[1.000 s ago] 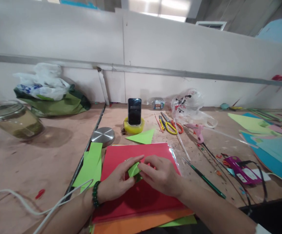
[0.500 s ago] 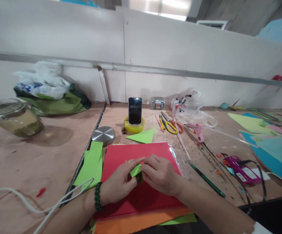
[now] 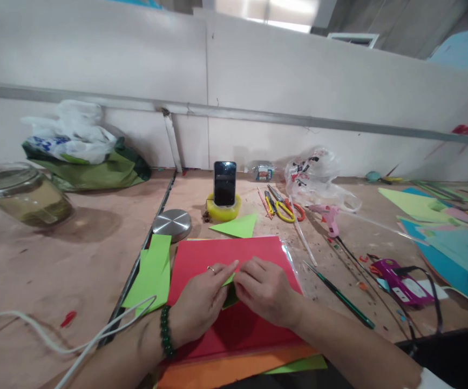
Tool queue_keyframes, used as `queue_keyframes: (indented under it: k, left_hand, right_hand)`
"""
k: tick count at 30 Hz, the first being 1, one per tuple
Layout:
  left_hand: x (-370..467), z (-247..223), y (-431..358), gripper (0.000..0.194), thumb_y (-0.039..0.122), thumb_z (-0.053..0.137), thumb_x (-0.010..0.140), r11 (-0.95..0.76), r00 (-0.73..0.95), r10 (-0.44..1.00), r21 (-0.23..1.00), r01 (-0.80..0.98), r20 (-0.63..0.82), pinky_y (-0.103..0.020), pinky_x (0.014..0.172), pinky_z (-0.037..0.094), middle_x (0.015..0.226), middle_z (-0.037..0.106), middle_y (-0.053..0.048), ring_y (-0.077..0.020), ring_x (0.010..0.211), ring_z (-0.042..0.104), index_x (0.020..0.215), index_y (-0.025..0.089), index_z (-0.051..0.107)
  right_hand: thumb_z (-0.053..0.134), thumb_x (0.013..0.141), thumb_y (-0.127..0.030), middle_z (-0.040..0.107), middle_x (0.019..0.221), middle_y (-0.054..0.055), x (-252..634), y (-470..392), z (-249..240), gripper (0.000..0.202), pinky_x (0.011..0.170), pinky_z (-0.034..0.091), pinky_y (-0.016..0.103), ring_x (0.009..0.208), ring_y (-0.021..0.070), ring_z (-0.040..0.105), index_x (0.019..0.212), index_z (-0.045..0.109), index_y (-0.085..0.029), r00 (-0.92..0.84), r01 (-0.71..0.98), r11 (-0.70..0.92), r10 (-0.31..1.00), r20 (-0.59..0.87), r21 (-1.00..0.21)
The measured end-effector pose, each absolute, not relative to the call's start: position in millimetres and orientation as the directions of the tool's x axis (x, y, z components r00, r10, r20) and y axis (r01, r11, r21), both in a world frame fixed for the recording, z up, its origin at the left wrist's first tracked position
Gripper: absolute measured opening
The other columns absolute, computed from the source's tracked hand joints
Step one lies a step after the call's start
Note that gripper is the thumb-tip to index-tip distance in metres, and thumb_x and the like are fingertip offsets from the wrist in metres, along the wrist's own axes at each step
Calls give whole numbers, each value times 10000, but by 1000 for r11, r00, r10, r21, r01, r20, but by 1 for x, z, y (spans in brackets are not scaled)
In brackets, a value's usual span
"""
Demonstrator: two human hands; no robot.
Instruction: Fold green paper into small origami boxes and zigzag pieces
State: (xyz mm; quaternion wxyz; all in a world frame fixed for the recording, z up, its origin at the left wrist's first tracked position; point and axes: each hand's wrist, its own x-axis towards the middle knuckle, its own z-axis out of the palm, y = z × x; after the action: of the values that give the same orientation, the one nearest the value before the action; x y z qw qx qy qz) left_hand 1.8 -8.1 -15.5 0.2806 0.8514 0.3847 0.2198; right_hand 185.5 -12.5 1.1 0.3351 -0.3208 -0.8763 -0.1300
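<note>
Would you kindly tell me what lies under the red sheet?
Along the near edge of the red sheet, an orange sheet and some light-green paper stick out. Everything farther in is covered, so the number of layers cannot be seen.

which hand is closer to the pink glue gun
Right. The right hand is over the red sheet, with the pink glue gun beyond it and to the right. The left hand is farther left, so farther from it.
</note>
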Motion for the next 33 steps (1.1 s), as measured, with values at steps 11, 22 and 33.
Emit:
queue_keyframes:
  k: [11,22,33]
  left_hand:
    - [3,-14,-9,508,100,374,856,-562,606,784,571,599,136,-401,844,523,1046,662,-112,-245,940,631,1339,211,491]
    - [1,-16,-10,536,66,354,861,-648,592,760,265,714,268,-349,741,565,1140,658,-145,-232,949,655,1395,112,383]
    - [2,-14,-13,600,-48,381,775,-654,669,616,-203,729,416,-317,704,538,1084,668,-160,-219,829,638,1368,34,403]
  right_hand:
    - [449,870,-92,571,662,22,184,-13,2,221,556,353,277,631,161,476,728,595,-178,-571,662,750,499,652,6]
    - [558,748,-108,556,709,9,187,-13,1,73,550,372,241,630,132,501,754,573,-180,-350,605,596,795,496,-528]
    - [589,531,-97,479,513,-79,194,1,10,142,685,449,275,483,68,375,602,504,-186,-415,-443,-308,903,-112,-842]
